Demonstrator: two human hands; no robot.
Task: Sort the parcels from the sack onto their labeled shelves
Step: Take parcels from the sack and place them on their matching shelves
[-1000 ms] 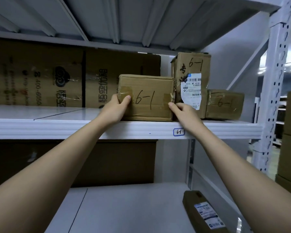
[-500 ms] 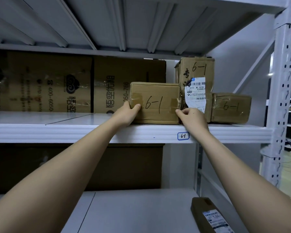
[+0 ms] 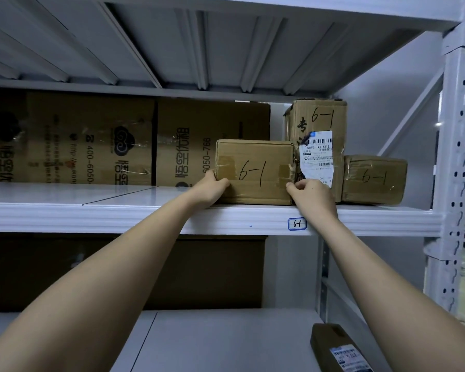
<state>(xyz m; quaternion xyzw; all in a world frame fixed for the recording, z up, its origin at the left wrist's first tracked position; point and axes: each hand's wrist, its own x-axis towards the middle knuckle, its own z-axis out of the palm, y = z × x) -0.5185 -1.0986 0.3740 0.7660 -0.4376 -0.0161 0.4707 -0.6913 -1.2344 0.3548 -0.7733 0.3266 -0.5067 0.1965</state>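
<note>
Both hands curled on parcel [image 3: 254, 171] ends, left hand [image 3: 208, 187], right hand [image 3: 313, 196], shelf [image 3: 145, 217]

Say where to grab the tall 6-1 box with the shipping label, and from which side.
Probably the upper part of the tall box, from the front and above. Its lower flanks are blocked: the box held by both hands sits against its left side, the small 6-1 box against its right. Only the top portion stands free above both neighbours.
</note>
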